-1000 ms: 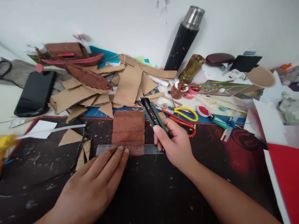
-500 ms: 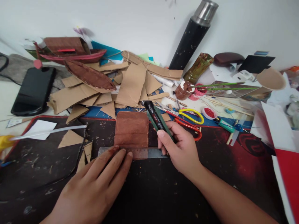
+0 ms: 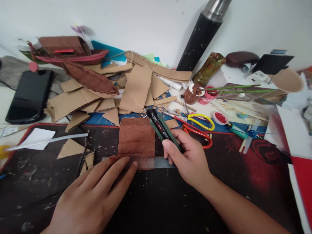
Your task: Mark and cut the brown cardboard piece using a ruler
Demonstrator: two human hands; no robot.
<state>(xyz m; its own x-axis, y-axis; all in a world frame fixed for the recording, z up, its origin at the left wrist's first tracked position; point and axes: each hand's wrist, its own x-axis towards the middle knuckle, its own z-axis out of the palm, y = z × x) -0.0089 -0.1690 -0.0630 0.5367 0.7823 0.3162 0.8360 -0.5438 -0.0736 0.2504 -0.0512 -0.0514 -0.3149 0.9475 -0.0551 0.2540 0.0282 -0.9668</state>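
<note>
My left hand lies palm down with its fingers stretched over a clear ruler. The ruler lies across the lower part of a brown-painted square piece, whose bottom edge shows through it. My right hand is closed round a black and green box cutter, which slants up and left past the piece's right edge. No blade can be made out at its upper end. The lower fingers of my right hand are at the ruler's right end; whether they grip it is hidden.
Behind the piece lie heaped cardboard scraps, a brown boat hull and a painted model boat. Scissors with yellow handles, orange-handled scissors and a brown paint jar sit to the right. A phone lies left.
The camera view has shifted slightly. The box cutter's upper end has tipped a little to the left. My left hand still rests on the ruler.
</note>
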